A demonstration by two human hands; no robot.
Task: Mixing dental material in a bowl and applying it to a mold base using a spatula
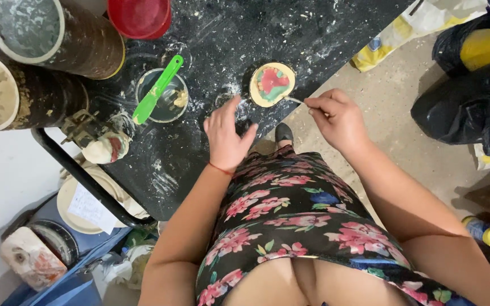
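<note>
Flour-dusted black bench (211, 153) over a concrete floor: the left hand (226, 136) rests spread near its edge, while the right hand (338, 119) pinches a thin tool (294, 100) touching a painted disc (272, 84) at the bench edge.

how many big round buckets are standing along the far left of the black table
3, possibly more beyond the frame: a dark bucket at the left edge, a second dark bucket above it, and a red bucket at the top, partly cut off.
</note>
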